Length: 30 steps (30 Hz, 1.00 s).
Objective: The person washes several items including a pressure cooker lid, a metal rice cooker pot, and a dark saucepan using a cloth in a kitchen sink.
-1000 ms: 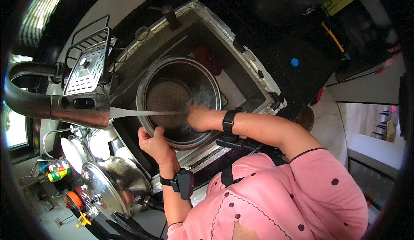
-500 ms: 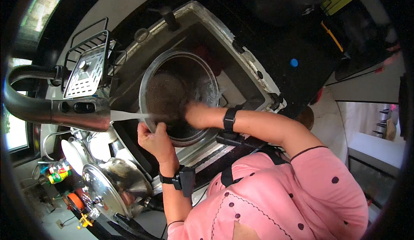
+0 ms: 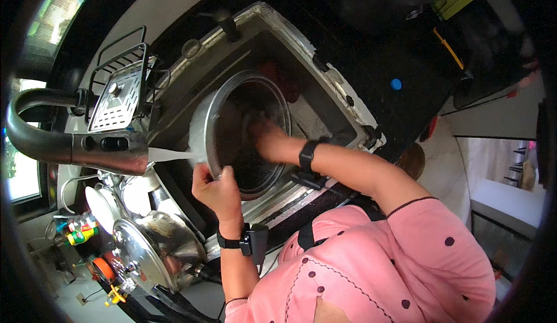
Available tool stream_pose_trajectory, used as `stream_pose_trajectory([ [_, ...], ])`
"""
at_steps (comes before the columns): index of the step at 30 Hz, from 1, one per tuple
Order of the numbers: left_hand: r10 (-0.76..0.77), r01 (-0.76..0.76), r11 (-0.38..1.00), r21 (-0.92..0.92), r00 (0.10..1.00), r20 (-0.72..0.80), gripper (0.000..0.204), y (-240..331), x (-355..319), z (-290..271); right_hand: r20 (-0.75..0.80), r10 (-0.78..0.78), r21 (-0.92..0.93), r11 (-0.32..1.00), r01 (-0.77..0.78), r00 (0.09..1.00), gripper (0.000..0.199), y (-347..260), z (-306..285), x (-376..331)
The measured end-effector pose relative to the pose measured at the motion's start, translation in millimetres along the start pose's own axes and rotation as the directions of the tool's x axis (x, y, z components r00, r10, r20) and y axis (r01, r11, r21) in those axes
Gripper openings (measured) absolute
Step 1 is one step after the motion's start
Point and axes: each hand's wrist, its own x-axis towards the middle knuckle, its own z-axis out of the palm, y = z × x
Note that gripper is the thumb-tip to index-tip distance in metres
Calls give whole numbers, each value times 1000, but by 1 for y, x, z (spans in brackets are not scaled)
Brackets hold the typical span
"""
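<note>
Right now my left hand point(image 3: 216, 191) grips the near rim of a big round steel pot point(image 3: 246, 131), fingers curled over the edge, holding it tilted in the dark sink point(image 3: 325, 111); my right hand point(image 3: 268, 140) is down inside the pot, pressed against its blackened inner wall; whether those fingers clutch anything I cannot tell; water runs from the black tap point(image 3: 75, 146) onto the pot's side; a steel lid point(image 3: 139, 253) lies left of the sink.
</note>
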Motion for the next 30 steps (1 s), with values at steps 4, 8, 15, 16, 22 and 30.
stream_pose_trajectory([
  [4, 100, -102, 982, 159, 995, 22, 14, -6, -8, 4, 573, -133, 295, 954, -53, 808, 24, -55, -23, -6],
  [8, 319, -339, 887, 314, 941, 112, 18, -16, -9, -2, 535, -224, 820, 371, -436, 815, 24, -43, -47, -24],
  [15, 546, -636, 630, 446, 771, 328, 22, -32, 0, -19, 388, 82, 891, -287, -351, 918, 27, -29, -97, -50],
  [16, 567, -666, 599, 443, 744, 352, 21, -32, 0, -18, 368, 134, 840, -472, -267, 920, 25, -34, -97, -49],
  [22, 626, -764, 508, 397, 644, 440, 22, -35, -7, -15, 419, 437, 696, -717, 27, 795, 17, -49, -76, -33],
  [30, 251, -276, 849, 450, 961, 115, 47, -49, -27, -32, 434, 502, 708, -703, 61, 748, 18, -39, -70, -47],
])
